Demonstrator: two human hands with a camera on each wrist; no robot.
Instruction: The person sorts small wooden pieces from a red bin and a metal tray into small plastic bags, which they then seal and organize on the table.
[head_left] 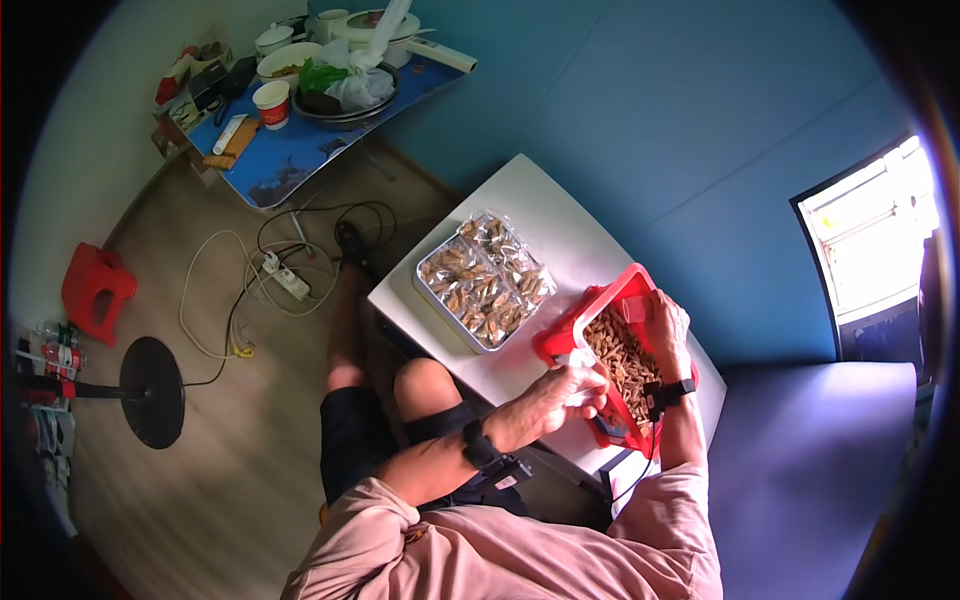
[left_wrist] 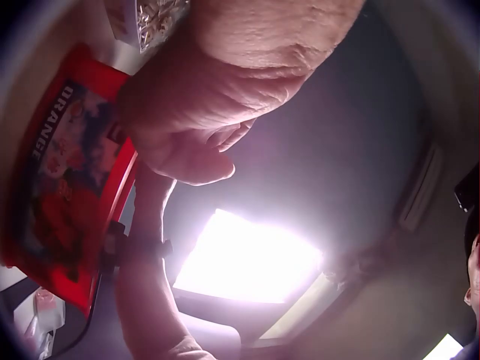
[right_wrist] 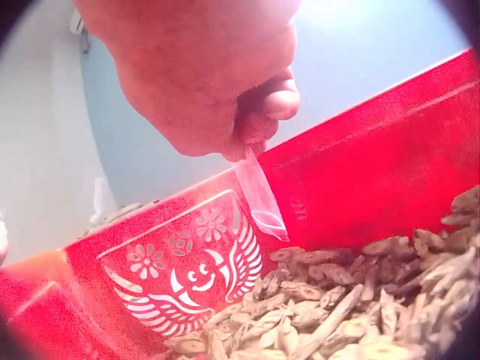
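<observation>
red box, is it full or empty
Partly full. The red box holds a heap of dried brown pieces, and in the right wrist view its inner wall stays bare well above them.

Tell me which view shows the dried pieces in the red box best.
The right wrist view: the dried pieces fill the foreground, each one distinct against the red box. The head view shows them only as a small brown heap. The left wrist view shows the box's printed outside, not its contents.
</observation>
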